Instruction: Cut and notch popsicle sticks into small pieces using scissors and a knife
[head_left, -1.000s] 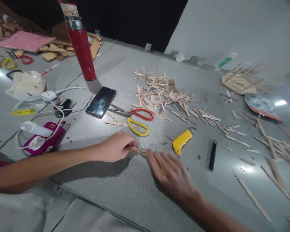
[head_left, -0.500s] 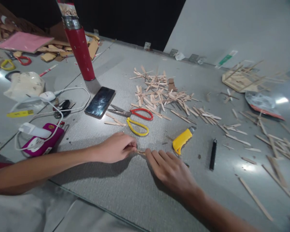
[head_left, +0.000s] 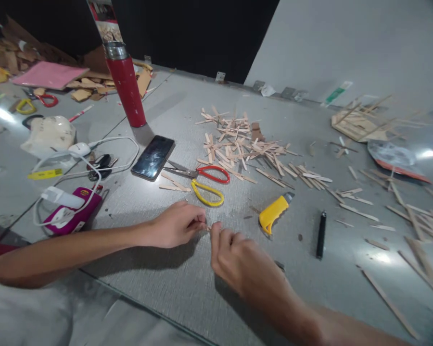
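My left hand (head_left: 178,225) is closed in a pinch on a small wooden stick (head_left: 208,228), of which only a short bit shows. On the stick's right end, my right hand (head_left: 241,259) is closed too, its fingers bent and the thumb side hidden. Just beyond both hands lie scissors (head_left: 197,174) with one red and one yellow handle, blades apart. A few stick pieces (head_left: 175,184) rest left of the scissors. To the right of my right hand is a yellow cutter (head_left: 274,212), and farther right a black pen-like tool (head_left: 321,235).
A large heap of wooden sticks (head_left: 238,139) spreads past the scissors. Left are a phone (head_left: 153,157), a red flask (head_left: 128,91), a purple power bank (head_left: 74,211) with white cables, and keys (head_left: 100,166). A wooden stick frame (head_left: 357,126) stands far right.
My right hand has turned and its fingers have curled in closer to my left hand, so less of the stick shows. My left hand keeps its pinch. The view has shifted slightly.
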`<action>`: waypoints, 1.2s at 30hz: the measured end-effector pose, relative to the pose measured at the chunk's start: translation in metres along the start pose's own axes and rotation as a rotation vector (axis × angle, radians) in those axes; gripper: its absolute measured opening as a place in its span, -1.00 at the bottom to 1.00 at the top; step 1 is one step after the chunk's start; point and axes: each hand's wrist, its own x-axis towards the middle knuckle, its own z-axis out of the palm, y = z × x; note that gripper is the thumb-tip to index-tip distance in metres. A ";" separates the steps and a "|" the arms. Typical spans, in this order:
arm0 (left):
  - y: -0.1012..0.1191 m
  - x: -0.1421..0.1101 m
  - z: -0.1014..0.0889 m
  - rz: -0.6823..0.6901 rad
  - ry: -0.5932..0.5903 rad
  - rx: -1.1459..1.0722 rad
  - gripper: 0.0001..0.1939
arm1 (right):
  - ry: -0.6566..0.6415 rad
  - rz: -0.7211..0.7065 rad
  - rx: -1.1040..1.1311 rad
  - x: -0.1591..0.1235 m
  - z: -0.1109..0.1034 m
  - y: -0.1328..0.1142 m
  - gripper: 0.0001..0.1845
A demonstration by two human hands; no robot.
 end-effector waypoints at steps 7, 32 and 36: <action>-0.002 0.001 0.001 0.001 0.027 0.014 -0.78 | 0.227 -0.071 0.052 -0.017 0.038 0.019 -0.53; -0.002 -0.001 0.006 -0.046 0.072 -0.016 -0.72 | 0.109 -0.070 -0.111 -0.008 0.034 0.041 -0.73; -0.003 -0.002 0.010 -0.046 0.091 -0.002 -0.73 | 0.051 0.115 -0.067 -0.005 0.029 0.010 -0.75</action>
